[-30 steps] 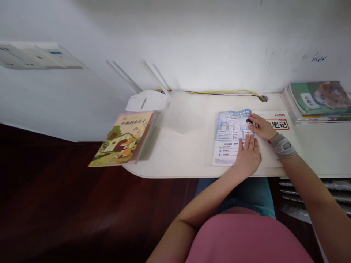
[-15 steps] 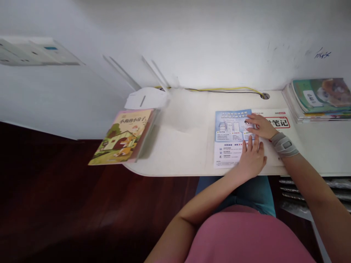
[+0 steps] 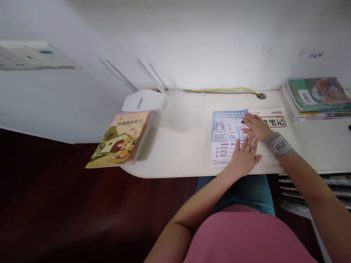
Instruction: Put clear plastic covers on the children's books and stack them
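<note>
A blue-and-white printed sheet (image 3: 223, 137) lies on the desk. It adjoins a white cover with a red-framed title (image 3: 277, 122) on its right; whether the two are joined I cannot tell. My left hand (image 3: 244, 159) rests flat over the sheet's lower right part, fingers spread and thumb out to the right. Just above it, my right hand (image 3: 257, 126), with a grey wrist brace (image 3: 280, 144), lies palm down across the line where sheet and cover meet. Part of the title is hidden under it. Neither hand grips anything.
On the left, a stack of picture books (image 3: 119, 138) overhangs the rounded end of the white desk (image 3: 175, 157). Behind it stands a white router (image 3: 142, 100) with antennas. Yellow and black cables (image 3: 219, 90) run along the wall to a hole. More books (image 3: 315, 95) are piled at the right.
My left hand has slid slightly left over the sheet, its thumb now further out. The right hand stays almost in place. The whole view has shifted a little.
</note>
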The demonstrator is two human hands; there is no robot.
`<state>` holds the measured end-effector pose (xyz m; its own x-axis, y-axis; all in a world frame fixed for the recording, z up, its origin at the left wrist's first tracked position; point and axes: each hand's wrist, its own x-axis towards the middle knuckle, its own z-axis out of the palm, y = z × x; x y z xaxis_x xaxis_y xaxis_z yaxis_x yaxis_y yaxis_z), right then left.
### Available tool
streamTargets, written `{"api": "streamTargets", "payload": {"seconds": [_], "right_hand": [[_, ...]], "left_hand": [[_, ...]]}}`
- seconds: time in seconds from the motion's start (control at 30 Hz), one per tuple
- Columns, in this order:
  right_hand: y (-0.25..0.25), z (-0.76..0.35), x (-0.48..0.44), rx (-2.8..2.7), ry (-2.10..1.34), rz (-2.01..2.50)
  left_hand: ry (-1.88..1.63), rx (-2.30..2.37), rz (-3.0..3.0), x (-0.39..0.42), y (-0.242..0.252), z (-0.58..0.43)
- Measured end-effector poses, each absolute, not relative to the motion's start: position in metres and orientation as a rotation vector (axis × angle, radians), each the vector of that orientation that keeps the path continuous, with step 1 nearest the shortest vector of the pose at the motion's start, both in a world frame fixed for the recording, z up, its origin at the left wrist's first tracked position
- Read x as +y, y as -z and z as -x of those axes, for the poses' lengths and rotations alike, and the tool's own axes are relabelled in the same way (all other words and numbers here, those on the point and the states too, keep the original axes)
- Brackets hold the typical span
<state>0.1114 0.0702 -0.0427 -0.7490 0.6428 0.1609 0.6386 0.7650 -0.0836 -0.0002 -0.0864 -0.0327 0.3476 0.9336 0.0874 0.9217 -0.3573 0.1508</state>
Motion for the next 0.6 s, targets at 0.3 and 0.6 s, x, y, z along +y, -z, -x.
{"api": "streamTargets", "payload": {"seconds": [0.3, 0.6], "right_hand": [[0.02, -0.094, 0.005, -2.65, 0.156, 1.242], [0.038, -0.107, -0.101, -2.591, -0.086, 1.077]], "left_hand": [[-0.075, 2.416, -2.043, -0.074, 0.007, 0.096], [-0.807, 2.106, -1.465, -0.093, -0.013, 0.168]]}}
